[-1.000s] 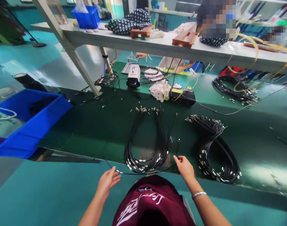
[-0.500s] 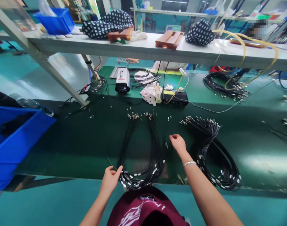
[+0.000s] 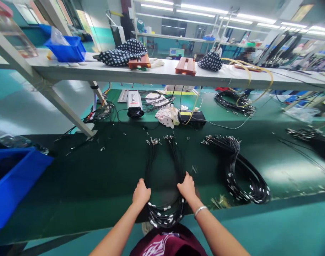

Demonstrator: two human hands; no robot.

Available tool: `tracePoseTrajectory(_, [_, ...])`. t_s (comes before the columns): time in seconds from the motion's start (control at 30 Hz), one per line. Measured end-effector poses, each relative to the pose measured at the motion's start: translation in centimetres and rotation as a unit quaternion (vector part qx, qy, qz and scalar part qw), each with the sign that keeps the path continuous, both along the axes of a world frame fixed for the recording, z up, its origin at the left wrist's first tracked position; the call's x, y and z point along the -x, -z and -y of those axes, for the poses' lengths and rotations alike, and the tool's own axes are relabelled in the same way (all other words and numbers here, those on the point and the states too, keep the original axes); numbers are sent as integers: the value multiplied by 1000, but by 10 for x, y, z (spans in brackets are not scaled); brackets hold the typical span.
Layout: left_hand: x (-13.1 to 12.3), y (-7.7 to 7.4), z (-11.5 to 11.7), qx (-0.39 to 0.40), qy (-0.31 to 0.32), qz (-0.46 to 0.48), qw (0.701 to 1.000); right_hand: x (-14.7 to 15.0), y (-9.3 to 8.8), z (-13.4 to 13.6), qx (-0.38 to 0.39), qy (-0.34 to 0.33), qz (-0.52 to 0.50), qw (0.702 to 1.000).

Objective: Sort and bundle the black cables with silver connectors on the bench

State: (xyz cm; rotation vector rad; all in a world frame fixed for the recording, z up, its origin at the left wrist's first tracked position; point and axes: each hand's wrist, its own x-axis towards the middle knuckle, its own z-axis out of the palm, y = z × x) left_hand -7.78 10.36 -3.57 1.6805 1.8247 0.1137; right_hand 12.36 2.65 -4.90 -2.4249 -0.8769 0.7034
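Observation:
A U-shaped bundle of thin black cables [image 3: 175, 153] lies on the dark green bench. Its metal-tipped ends point away from me, and the curved part with white tags hangs near the front edge by my body. My left hand [image 3: 141, 193] is closed around the left side of the bundle. On the other side, my right hand [image 3: 187, 187], with a silver bangle at the wrist, grips the cables with its fingers curled. To the right rests a larger looped bundle of black cables [image 3: 258, 177], apart from both hands.
A blue bin [image 3: 15, 177] stands at the left. Behind the cables sit a silver-and-black device [image 3: 135, 103], a crumpled cloth [image 3: 164, 116] and a black box [image 3: 195, 118]. A white shelf [image 3: 167, 78] crosses above the bench. More cables [image 3: 311, 138] lie far right.
Both hands have come onto the sides of the cable bundle and closed on it. The right hand moved left and toward me, the left hand slightly right. My view has tilted up.

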Motion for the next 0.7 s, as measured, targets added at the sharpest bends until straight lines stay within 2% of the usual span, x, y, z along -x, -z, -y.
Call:
tracePoseTrajectory(0.13, [42,-4,-49,-9,-35,14,999,-3,1,-45,-38,36,-82,995])
tracePoseTrajectory(0.2, [63,-7,-68,-15,-39,25,999,-7,4,-56,-48,66,-121,989])
tracePoseTrajectory(0.27, [78,-7,-72,-15,-34,36,999,-10,7,-53,-59,103,-158,980])
tracePoseTrajectory(0.33, [85,-4,-61,-9,-35,45,998,-9,8,-40,-81,145,-199,966])
tracePoseTrajectory(0.47, [91,5,-14,43,-34,80,995,0,4,-4,-155,206,-287,922])
tracePoseTrajectory(0.53, [95,4,8,65,-25,91,993,4,0,9,-187,218,-319,903])
tracePoseTrajectory(0.57, [97,1,16,40,-15,87,995,6,-2,14,-199,222,-331,895])
tracePoseTrajectory(0.63, [99,-7,29,-78,35,70,994,9,-6,17,-216,224,-350,883])
tracePoseTrajectory(0.7, [95,-16,40,-203,143,61,967,13,-9,15,-230,220,-363,876])
